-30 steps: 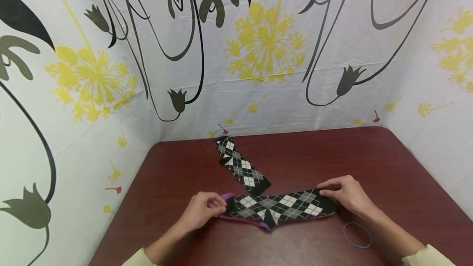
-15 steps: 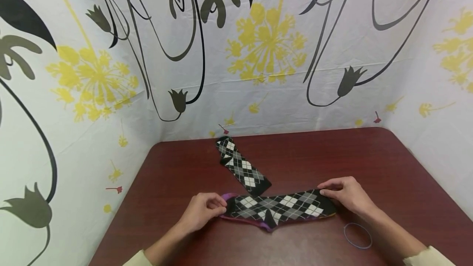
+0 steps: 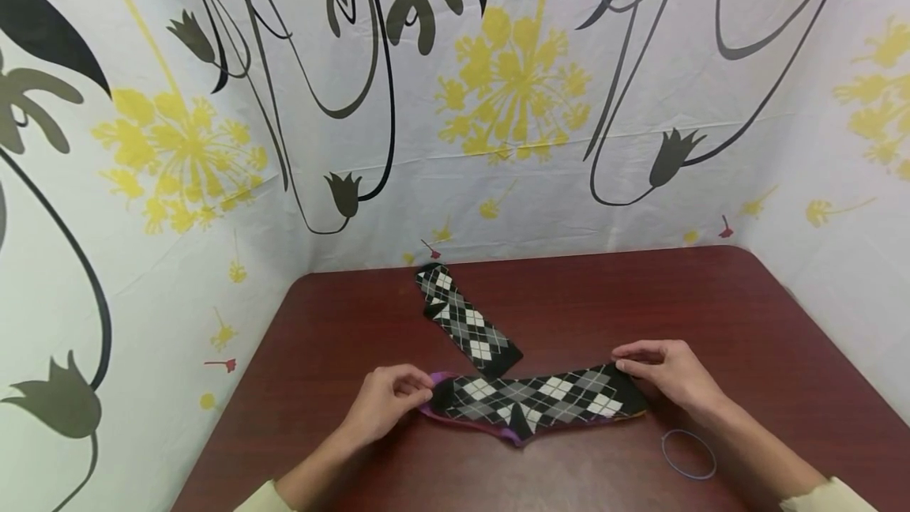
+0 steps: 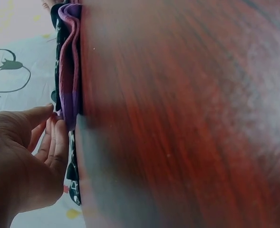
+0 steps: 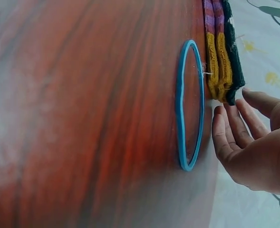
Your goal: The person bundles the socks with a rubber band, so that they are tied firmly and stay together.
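An argyle sock (image 3: 547,397) in black, grey and white lies flat on top of a purple, red and yellow striped sock layer (image 5: 213,61), whose edges show beneath it. My left hand (image 3: 384,405) is at the toe end, its fingertips touching the purple toe (image 4: 69,109) with the thumb off the black toe. At the cuff end, my right hand (image 3: 675,374) pinches the black corner between thumb and fingers. A second argyle sock (image 3: 469,322) lies slantwise farther back, its cuff close to the top edge of the stacked ones.
A thin blue ring (image 5: 180,109), like a rubber band, lies on the table near the right forearm. The dark red wooden table (image 3: 341,322) has rounded back corners. White cloth (image 3: 398,227) printed with flowers hangs behind and along both sides.
My left hand has shifted slightly left, its thumb coming off the black toe, which now shows more fully. The right hand has barely moved, and the socks lie as before.
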Demonstrator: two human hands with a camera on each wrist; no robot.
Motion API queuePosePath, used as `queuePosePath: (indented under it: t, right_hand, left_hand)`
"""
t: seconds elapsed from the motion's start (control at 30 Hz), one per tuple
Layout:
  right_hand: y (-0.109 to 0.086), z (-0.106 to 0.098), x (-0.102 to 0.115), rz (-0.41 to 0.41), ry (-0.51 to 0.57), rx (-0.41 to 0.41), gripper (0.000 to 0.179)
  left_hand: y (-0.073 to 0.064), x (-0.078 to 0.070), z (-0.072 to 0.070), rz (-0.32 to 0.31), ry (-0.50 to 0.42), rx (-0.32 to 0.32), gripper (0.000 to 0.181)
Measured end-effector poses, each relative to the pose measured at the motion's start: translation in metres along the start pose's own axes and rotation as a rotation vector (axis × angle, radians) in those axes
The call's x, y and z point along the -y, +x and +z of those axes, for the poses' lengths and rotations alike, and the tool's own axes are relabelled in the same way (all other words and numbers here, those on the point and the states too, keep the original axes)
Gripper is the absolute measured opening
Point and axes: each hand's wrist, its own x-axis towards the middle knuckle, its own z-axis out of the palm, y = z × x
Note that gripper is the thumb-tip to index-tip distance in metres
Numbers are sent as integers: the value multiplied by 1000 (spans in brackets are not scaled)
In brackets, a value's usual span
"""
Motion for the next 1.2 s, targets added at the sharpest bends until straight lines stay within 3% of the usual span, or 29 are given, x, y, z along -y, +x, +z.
queuePosePath:
  t: [0.27,0.7,0.93,1.2]
  right_hand:
    - [2,1,2,0,-39,-30,33]
    - [5,3,11,-22,-8,-42,44]
    - [8,5,18,-31,30,-33,47]
    - [13,10,27,-46,29,-40,48]
  left_hand:
    - [3,-3,-5,5,-9,-15,9]
    - [11,-3,-13,4,-21,-24,16]
    - [23,-1,-22,28,-26,-58,21]
    - [44,4,-37,4,2,-102,30]
